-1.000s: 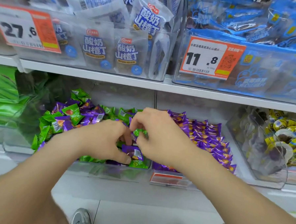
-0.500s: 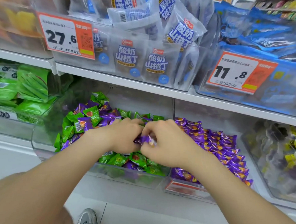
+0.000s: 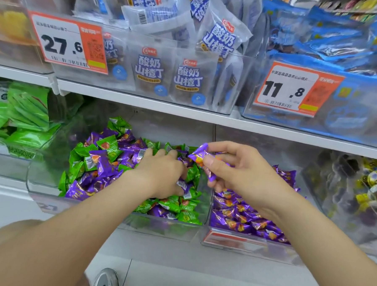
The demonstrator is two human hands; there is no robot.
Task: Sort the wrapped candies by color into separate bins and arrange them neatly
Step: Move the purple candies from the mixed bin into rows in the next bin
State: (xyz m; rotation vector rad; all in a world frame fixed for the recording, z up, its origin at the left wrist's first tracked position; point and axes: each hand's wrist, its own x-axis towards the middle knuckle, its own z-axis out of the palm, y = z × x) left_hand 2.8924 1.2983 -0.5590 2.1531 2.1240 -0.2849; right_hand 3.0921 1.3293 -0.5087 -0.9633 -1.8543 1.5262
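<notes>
One purple candy pinched by right hand over right wall of mixed bin, left hand curled in its pile — hold unclear — purple bin just beside.

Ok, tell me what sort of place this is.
Most likely a shop's snack aisle: printed price tags on the bin fronts, white shelves stacked with packaged snacks, and clear bins heaped with wrapped candies.

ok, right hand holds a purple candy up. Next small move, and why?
Probably carry the purple candy rightward and lay it in the purple bin. The right hand pinches it above the right edge of the mixed bin, and the bin beside it shows only purple ones. The left hand is down in the mixed bin.
</notes>
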